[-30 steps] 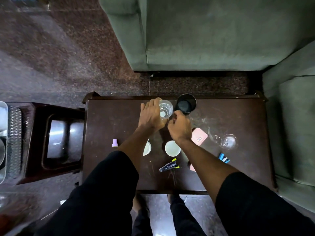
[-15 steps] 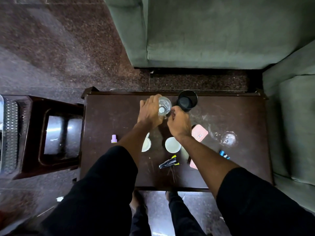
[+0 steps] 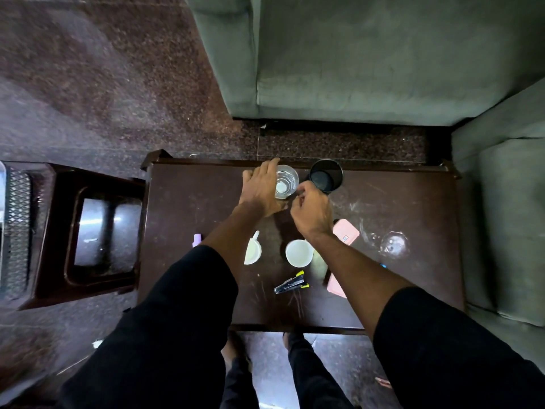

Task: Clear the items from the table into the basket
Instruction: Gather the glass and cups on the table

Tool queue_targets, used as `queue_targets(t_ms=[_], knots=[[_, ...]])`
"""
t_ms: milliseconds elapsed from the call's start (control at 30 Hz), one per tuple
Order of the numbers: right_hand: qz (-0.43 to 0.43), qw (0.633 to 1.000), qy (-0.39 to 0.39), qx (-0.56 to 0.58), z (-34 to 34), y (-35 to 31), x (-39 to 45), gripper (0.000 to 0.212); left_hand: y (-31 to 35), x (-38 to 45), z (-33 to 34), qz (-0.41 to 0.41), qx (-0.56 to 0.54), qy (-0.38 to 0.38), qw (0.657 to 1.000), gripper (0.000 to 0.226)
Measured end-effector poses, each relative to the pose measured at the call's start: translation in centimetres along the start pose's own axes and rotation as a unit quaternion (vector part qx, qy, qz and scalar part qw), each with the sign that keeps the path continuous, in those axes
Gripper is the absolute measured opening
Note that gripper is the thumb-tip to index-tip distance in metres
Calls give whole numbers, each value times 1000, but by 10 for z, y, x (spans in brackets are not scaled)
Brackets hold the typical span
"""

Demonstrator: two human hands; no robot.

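Left hand (image 3: 261,187): we find it wrapped around the left side of the clear glass (image 3: 286,181), fingers curled over the far rim, grasping it.
Right hand (image 3: 311,212): we record it clenched, knuckles up, thumb and fingertips pinched at the near right edge of the glass; whether it grips anything we cannot tell.
Clear glass: upright near the far edge of the tabletop (image 3: 191,202), just left of the black mug (image 3: 326,175).
Other items: white cup (image 3: 299,252) at centre; white lid (image 3: 253,250) left of it; stapler (image 3: 290,285) nearer us; two pink phones (image 3: 346,233) (image 3: 336,286) on the right, the nearer one partly under the right forearm; stemmed glass (image 3: 393,245) lying on its side further right; small lilac bottle (image 3: 197,240) on the left.
Basket (image 3: 16,231): we note a mesh wall at the left frame edge, beyond a dark stool (image 3: 88,231).
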State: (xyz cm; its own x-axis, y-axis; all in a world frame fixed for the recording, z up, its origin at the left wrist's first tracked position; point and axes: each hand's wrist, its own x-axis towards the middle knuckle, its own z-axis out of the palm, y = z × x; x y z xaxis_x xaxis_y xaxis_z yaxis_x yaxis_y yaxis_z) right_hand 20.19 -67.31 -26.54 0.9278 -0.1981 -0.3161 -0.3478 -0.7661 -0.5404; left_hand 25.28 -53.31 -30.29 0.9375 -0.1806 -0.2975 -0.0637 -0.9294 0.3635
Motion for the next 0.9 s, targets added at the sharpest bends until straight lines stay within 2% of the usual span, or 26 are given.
queue_targets(t_ms=[100, 200, 400, 500, 700, 900], knots=[[-5, 1000, 4, -3, -8, -7, -3, 12, 2, -7, -13, -17, 10, -26, 999, 132], [-3, 1000, 15, -1, -20, -13, -12, 10, 5, -26, -31, -24, 14, -38, 999, 131], [-24, 1000, -13, 9, -45, -40, -47, 6, 14, -98, -76, -64, -15, 1, 998, 82], [-47, 998, -33, 2, -51, -69, -64, 7, 12, -132, -97, -86, -34, 8, 996, 67], [-80, 993, -78, -19, -49, -139, -101, 12, -7, -183, -150, -130, -88, 35, 987, 53], [-114, 985, -127, -40, -18, -223, -143, 20, -84, -224, -204, -153, -121, 65, 979, 45]])
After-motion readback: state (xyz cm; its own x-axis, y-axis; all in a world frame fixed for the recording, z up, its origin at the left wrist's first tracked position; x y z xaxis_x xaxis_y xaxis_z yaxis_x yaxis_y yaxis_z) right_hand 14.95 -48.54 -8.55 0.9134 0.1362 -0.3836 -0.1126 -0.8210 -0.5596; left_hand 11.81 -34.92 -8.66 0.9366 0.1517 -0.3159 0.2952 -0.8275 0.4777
